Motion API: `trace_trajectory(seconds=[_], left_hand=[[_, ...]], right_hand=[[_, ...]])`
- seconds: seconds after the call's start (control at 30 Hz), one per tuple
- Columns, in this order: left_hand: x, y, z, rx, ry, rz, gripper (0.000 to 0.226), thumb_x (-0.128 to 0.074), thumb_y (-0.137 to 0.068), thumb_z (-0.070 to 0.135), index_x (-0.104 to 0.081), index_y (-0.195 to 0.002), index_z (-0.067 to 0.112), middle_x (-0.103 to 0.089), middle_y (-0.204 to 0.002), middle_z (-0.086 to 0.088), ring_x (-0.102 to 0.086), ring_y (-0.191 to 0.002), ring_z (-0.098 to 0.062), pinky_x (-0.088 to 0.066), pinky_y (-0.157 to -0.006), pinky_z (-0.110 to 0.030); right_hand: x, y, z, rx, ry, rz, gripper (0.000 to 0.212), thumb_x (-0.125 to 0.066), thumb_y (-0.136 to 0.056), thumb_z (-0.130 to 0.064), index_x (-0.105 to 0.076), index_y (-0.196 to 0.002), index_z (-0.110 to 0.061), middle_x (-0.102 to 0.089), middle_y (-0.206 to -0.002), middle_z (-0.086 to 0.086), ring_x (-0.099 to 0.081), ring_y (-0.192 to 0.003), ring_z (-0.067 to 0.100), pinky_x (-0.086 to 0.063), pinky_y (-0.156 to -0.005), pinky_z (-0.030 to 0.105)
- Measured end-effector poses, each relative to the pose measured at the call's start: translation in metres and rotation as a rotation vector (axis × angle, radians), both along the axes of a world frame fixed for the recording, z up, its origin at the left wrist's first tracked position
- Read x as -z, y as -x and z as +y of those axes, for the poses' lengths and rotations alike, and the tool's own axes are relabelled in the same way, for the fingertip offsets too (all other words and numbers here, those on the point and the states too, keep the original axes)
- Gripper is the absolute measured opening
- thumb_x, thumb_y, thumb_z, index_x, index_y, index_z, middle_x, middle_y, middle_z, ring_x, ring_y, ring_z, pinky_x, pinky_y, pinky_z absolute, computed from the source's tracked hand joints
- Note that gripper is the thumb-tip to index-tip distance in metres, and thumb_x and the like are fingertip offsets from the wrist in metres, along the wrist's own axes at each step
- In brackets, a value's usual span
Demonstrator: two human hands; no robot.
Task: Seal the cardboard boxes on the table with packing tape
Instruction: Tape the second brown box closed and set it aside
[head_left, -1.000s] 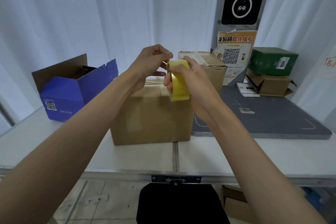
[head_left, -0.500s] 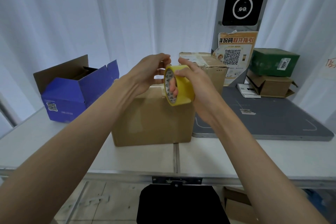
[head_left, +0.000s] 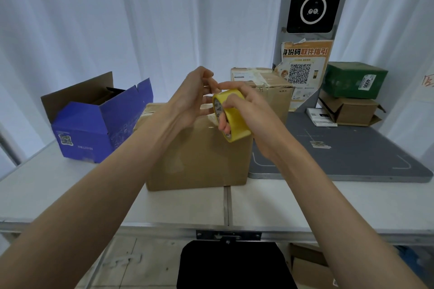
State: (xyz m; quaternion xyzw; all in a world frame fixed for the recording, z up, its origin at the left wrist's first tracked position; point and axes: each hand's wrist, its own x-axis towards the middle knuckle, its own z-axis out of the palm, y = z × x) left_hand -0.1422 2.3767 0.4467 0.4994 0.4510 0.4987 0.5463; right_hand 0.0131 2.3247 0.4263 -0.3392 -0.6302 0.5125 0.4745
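Note:
A closed brown cardboard box (head_left: pixel 199 159) stands on the white table (head_left: pixel 70 190) in front of me. My right hand (head_left: pixel 253 112) grips a yellow roll of packing tape (head_left: pixel 232 117) above the box's top right, fingers through its core. My left hand (head_left: pixel 192 98) is just left of the roll, fingertips pinching at the roll's upper edge. Whether a tape end is lifted I cannot tell. A second brown box (head_left: pixel 265 87), taped on top, stands behind. An open blue box (head_left: pixel 94 122) sits at the left.
A grey mat (head_left: pixel 352 155) covers the table's right side, with a green box (head_left: pixel 354 80) stacked on a brown box (head_left: pixel 350 112) at its back. A QR poster (head_left: pixel 305 65) and a dark screen (head_left: pixel 312 0) stand behind. A black stool (head_left: pixel 234 265) is under the table edge.
The roll has tilted so its open core faces left. Both hands shifted slightly right and down, and my left fingers moved onto the roll's upper edge.

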Motion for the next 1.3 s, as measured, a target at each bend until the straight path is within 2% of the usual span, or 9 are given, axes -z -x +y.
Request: trace_trajectory(seconds=[0.1, 0.23, 0.3, 0.4, 0.53, 0.7, 0.9, 1.03, 1.3], left_hand=[[-0.007, 0.011, 0.001, 0.110, 0.035, 0.000, 0.050, -0.034, -0.089, 0.050, -0.057, -0.066, 0.011, -0.059, -0.076, -0.002, -0.054, -0.072, -0.019, -0.042, -0.077, -0.037], [-0.015, 0.026, 0.000, 0.212, -0.033, 0.073, 0.050, -0.040, -0.091, 0.047, -0.065, -0.080, 0.005, -0.059, -0.083, -0.002, -0.056, -0.078, -0.018, -0.041, -0.085, -0.036], [-0.015, 0.031, -0.002, 0.252, -0.068, 0.082, 0.038, -0.049, -0.088, 0.038, -0.065, -0.092, 0.003, -0.063, -0.091, -0.004, -0.057, -0.086, -0.021, -0.044, -0.088, -0.036], [-0.014, 0.037, -0.002, 0.268, -0.200, 0.231, 0.017, -0.060, -0.083, 0.017, -0.070, -0.096, 0.012, -0.065, -0.103, -0.002, -0.063, -0.095, -0.017, -0.053, -0.091, -0.033], [-0.014, 0.040, -0.003, 0.228, -0.324, 0.390, 0.025, -0.067, -0.086, -0.006, -0.072, -0.102, 0.012, -0.065, -0.098, 0.000, -0.064, -0.096, -0.012, -0.054, -0.090, -0.026], [-0.018, 0.035, -0.004, 0.088, -0.379, 0.454, 0.008, -0.071, -0.090, 0.009, -0.077, -0.094, 0.006, -0.072, -0.092, -0.004, -0.066, -0.087, -0.011, -0.056, -0.085, -0.024], [-0.016, 0.024, -0.005, -0.166, -0.512, 0.525, 0.018, -0.077, -0.087, 0.024, -0.080, -0.092, 0.008, -0.076, -0.084, -0.007, -0.070, -0.077, -0.014, -0.060, -0.080, -0.026], [-0.013, 0.015, -0.004, -0.323, -0.616, 0.557, 0.014, -0.076, -0.087, 0.023, -0.081, -0.092, 0.012, -0.077, -0.084, 0.003, -0.073, -0.074, -0.012, -0.059, -0.075, -0.021], [-0.021, 0.013, 0.002, -0.236, -0.599, 0.406, 0.005, -0.078, -0.079, 0.012, -0.080, -0.084, 0.013, -0.078, -0.086, 0.003, -0.073, -0.085, -0.017, -0.057, -0.073, -0.023]], right_hand=[[0.001, -0.002, -0.001, -0.022, -0.002, -0.012, 0.036, -0.053, -0.085, -0.010, -0.063, -0.118, -0.022, -0.069, -0.067, 0.019, -0.062, -0.055, 0.025, -0.052, -0.055, 0.029], [-0.002, -0.004, -0.001, -0.027, 0.002, -0.020, 0.040, -0.052, -0.087, -0.008, -0.060, -0.124, -0.023, -0.071, -0.070, 0.021, -0.064, -0.055, 0.025, -0.054, -0.056, 0.028], [-0.003, -0.005, 0.000, -0.018, 0.008, -0.013, 0.041, -0.052, -0.088, -0.008, -0.060, -0.125, -0.025, -0.071, -0.070, 0.020, -0.064, -0.056, 0.024, -0.054, -0.057, 0.029], [-0.004, -0.008, 0.000, -0.010, 0.021, -0.003, 0.044, -0.052, -0.088, -0.008, -0.060, -0.127, -0.028, -0.071, -0.070, 0.019, -0.063, -0.056, 0.023, -0.055, -0.057, 0.029], [-0.003, -0.007, 0.000, -0.011, 0.027, 0.005, 0.045, -0.052, -0.088, -0.008, -0.061, -0.126, -0.031, -0.070, -0.070, 0.019, -0.062, -0.057, 0.022, -0.055, -0.058, 0.030], [-0.003, -0.007, 0.000, -0.015, 0.022, -0.023, 0.046, -0.052, -0.089, -0.011, -0.059, -0.129, -0.033, -0.072, -0.072, 0.018, -0.063, -0.058, 0.023, -0.055, -0.061, 0.030], [-0.002, -0.003, 0.000, -0.012, 0.030, 0.013, 0.046, -0.052, -0.090, -0.011, -0.056, -0.131, -0.031, -0.072, -0.074, 0.018, -0.064, -0.059, 0.023, -0.055, -0.063, 0.034], [-0.002, 0.000, 0.000, -0.024, 0.058, 0.050, 0.050, -0.053, -0.093, -0.013, -0.046, -0.141, -0.028, -0.073, -0.076, 0.016, -0.066, -0.062, 0.023, -0.055, -0.063, 0.034], [-0.003, -0.002, -0.011, -0.041, 0.086, 0.118, 0.080, -0.058, -0.101, -0.019, -0.005, -0.159, -0.028, -0.077, -0.091, 0.017, -0.072, -0.073, 0.027, -0.059, -0.072, 0.036]])
